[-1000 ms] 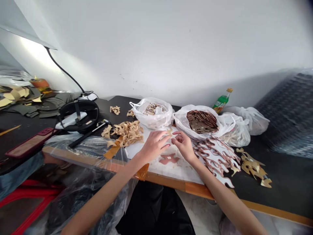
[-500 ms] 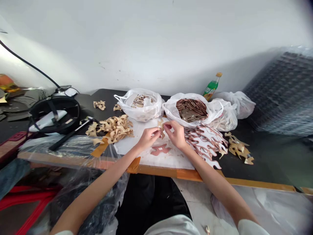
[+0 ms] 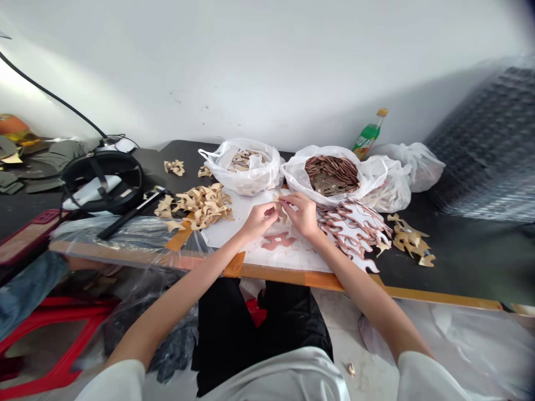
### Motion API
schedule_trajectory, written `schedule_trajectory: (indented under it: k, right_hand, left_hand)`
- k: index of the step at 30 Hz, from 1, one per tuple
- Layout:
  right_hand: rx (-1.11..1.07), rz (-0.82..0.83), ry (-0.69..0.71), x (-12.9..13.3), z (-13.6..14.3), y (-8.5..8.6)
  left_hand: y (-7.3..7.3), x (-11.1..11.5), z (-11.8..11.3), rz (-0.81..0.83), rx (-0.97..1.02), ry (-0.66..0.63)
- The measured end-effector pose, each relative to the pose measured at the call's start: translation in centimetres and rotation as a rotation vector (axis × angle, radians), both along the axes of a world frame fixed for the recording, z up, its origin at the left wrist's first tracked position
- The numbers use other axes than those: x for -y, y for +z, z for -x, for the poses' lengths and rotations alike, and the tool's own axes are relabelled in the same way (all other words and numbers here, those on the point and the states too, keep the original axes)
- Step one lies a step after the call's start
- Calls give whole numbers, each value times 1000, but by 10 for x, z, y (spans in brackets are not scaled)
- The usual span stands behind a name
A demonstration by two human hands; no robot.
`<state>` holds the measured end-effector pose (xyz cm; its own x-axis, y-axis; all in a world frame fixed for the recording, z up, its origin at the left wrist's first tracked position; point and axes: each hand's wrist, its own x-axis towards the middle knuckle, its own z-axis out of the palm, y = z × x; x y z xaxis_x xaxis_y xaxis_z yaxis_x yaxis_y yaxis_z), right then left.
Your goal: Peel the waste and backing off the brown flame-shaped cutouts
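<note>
My left hand (image 3: 258, 220) and my right hand (image 3: 301, 214) meet over the white sheet (image 3: 251, 249), both with fingers pinched on a small tan piece (image 3: 283, 210). Just below them a flat reddish-brown piece (image 3: 278, 240) with a small white label lies on the sheet. Left of my left hand is a heap of curled tan pieces (image 3: 204, 205). Beside my right forearm spreads a pile of white-faced, brown-edged wavy pieces (image 3: 355, 228). Behind my hands, an open plastic bag (image 3: 251, 181) holds tan pieces and another (image 3: 324, 195) holds stacked brown pieces.
A green bottle (image 3: 368, 135) and tied plastic bags (image 3: 390, 189) stand behind on the right, near a dark stack (image 3: 493, 150). More tan scraps (image 3: 412, 242) lie at right. At left are a hammer (image 3: 131, 214), a black headband (image 3: 102, 181) and a red-cased phone (image 3: 31, 234).
The camera view has shifted, so the table sits higher in the picture. My hands remain together at the tan piece, with the fingertips slightly closer together.
</note>
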<state>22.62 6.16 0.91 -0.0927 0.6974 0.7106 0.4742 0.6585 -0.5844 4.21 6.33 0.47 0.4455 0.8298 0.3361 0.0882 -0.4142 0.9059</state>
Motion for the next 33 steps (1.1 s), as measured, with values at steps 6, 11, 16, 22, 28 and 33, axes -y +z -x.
schedule_trajectory:
  k: [6, 11, 16, 22, 28, 33]
  right_hand:
    - [32, 30, -12, 0, 0, 1]
    - [86, 100, 54, -5, -9, 4]
    - [109, 122, 71, -7, -17, 4]
    - [196, 57, 40, -2, -15, 3]
    - [223, -5, 16, 5, -10, 2]
    - [212, 6, 59, 12, -7, 2]
  left_hand:
    - [3, 1, -1, -12, -27, 11]
    - [1, 0, -2, -48, -81, 67]
    - [-1, -1, -4, -77, -104, 76]
    - [4, -2, -7, 101, 45, -59]
    - [0, -9, -13, 451, 337, -154]
    - [-6, -13, -13, 480, 385, -112]
